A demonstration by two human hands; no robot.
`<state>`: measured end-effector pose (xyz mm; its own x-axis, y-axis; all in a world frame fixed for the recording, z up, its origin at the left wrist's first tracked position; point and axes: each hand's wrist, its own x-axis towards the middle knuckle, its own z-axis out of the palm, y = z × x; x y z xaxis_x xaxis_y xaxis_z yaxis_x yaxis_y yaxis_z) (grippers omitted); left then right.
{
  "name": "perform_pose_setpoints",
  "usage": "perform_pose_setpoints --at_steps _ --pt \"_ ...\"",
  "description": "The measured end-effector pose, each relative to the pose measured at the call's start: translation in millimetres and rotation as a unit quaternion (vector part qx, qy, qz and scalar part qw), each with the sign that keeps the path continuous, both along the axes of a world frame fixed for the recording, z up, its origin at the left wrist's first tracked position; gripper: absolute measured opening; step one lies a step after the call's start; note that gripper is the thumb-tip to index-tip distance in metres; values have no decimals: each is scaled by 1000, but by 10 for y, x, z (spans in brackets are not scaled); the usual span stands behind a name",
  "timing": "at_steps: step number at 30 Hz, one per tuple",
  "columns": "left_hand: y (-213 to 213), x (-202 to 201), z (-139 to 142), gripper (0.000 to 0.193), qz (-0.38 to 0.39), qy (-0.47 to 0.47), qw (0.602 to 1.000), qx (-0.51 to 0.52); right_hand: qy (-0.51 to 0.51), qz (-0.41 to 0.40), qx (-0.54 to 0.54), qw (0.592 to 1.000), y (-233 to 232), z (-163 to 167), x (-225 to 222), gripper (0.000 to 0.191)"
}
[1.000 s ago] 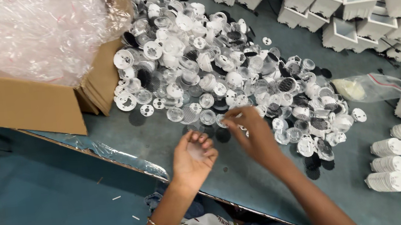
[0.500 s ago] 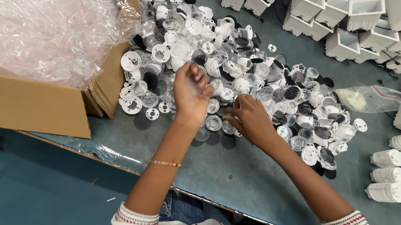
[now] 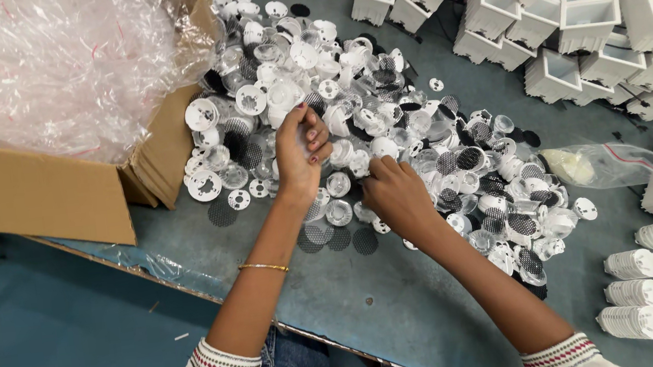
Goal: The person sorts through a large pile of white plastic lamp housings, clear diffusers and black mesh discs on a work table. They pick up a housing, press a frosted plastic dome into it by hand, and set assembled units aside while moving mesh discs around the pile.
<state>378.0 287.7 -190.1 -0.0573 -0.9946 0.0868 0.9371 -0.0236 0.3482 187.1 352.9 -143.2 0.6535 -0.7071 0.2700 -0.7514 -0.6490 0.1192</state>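
Two hands work at the near edge of a pile of clear plastic caps on the bench. Left hand is pinched shut, seemingly around one cap; right hand presses fingers-down into the pile, grip unclear. Cardboard box sits left of the pile, handy.

left arm: bare, stretched forward and up from the lower middle, thin gold bangle at the wrist, cuff pushed back
left hand: back to the camera, fingers curled in toward the palm
right arm: bare, angled up and left from the lower right, cuff pushed back
right hand: palm down, fingers bent, tips pointing left, just beside the left hand
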Motion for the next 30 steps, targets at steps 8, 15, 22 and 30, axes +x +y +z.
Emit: perform_pose_setpoints --at_steps 8,15,22,30 --pt "263 -179 386 45 -265 -370 890 8 -258 -110 70 957 226 490 -306 18" --pt "430 -560 332 54 -250 -315 915 -18 -224 5 -54 973 376 492 -99 20" --pt "121 -312 28 26 24 -206 978 20 -320 45 98 941 -465 462 -18 24" --pt "-52 37 -12 27 148 -111 981 62 -153 92 33 983 -855 52 154 44"
